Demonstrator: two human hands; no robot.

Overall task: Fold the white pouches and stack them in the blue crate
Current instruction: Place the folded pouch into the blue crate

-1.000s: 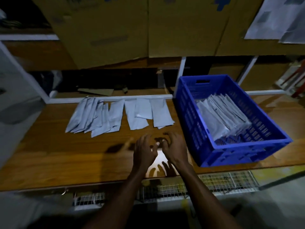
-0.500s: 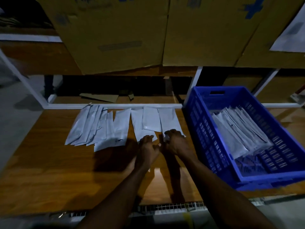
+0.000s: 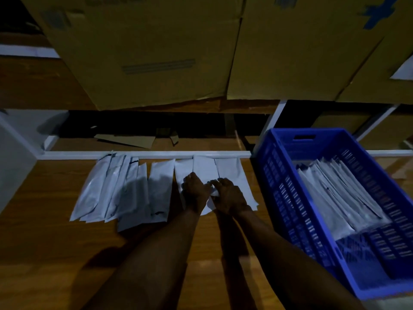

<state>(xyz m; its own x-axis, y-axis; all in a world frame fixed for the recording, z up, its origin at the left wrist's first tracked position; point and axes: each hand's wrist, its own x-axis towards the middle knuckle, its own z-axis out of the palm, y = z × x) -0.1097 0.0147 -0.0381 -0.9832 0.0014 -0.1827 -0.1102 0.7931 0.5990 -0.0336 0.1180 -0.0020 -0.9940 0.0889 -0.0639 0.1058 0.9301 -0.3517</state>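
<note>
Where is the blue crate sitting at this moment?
In the head view the blue crate sits on the wooden table at the right, just right of the flat pouches.

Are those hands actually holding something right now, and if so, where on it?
Yes. Both the left hand and the right hand pinch one white pouch lying on the table, at its near end. The exact grip is too dim to tell.

Both bare forearms reach forward, converging; the left hand point(image 3: 194, 190) and right hand point(image 3: 230, 196) lie side by side, backs up, fingers curled downward, their fingertips nearly meeting over a white edge pinched between them
</note>
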